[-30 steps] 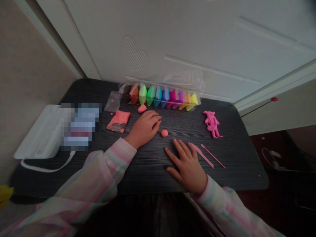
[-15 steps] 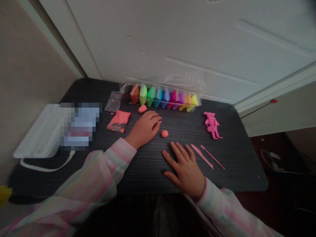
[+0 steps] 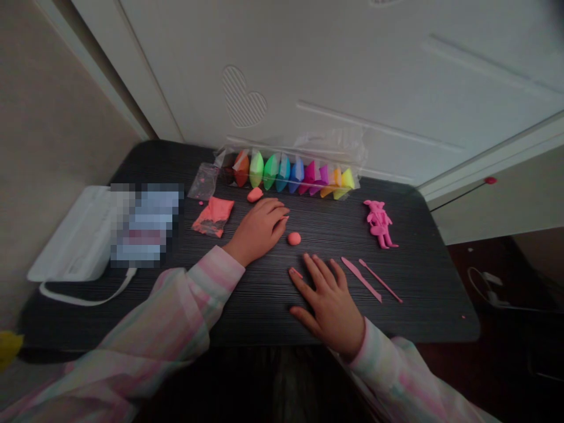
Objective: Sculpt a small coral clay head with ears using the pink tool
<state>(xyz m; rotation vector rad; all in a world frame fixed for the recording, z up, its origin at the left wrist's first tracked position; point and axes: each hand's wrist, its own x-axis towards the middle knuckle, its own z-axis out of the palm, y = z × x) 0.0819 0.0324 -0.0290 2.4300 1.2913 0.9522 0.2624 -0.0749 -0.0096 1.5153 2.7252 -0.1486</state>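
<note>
My left hand (image 3: 258, 230) rests palm down on the black table, fingers extended close together. A small coral bit of clay (image 3: 286, 218) peeks out by its thumb and fingertips; whether it is gripped is hard to see. Between both hands sits a small coral clay ball (image 3: 294, 238). My right hand (image 3: 331, 305) lies flat with fingers spread, its index finger over a thin coral clay roll (image 3: 296, 272). To its right are a pink modelling knife (image 3: 361, 279) and a thin pink modelling stick (image 3: 380, 280). Beyond the left hand lies another coral clay lump (image 3: 254, 195).
A clear tray of colourful clay packs (image 3: 291, 173) stands along the back. An opened coral clay packet (image 3: 214, 216) and a clear bag (image 3: 203, 180) lie left. A pink figure (image 3: 379, 224) is at right; a white device (image 3: 73, 235) and blurred phone (image 3: 147, 226) sit far left.
My right hand has slid slightly left and toward me, bringing the thin clay roll at its index finger into view and uncovering the knife's tip. My left hand has stayed put.
</note>
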